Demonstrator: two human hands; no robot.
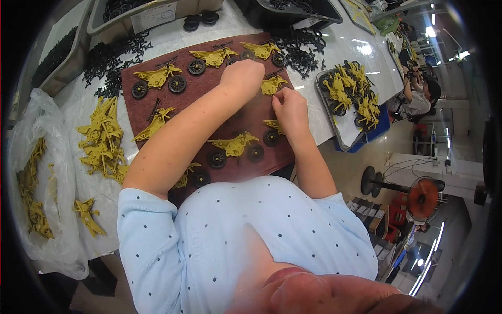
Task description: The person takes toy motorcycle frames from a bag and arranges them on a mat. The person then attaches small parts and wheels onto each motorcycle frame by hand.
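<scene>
My left hand (pixel 243 76) is closed above the maroon mat (pixel 201 118), its fingertips turned away, so what it may hold is hidden. Close to its right, my right hand (pixel 291 111) is pinched against the lower edge of a yellow toy motorcycle body (pixel 272 85); anything small between the fingertips cannot be made out. Other yellow motorcycle bodies lie in rows on the mat, such as a body (pixel 213 56) at the far side and a body (pixel 235 144) nearer me. Black wheels (pixel 177 83) sit beside them, and thin black parts (pixel 166 62) lie along several.
Loose yellow bodies (pixel 102 137) are heaped left of the mat, beside a clear plastic bag (pixel 61 183) of more. Small black parts (pixel 299 49) are piled beyond it. A tray (pixel 342 137) of assembled motorcycles stands right. Bins (pixel 107 30) line the back; a fan (pixel 422 199) stands right.
</scene>
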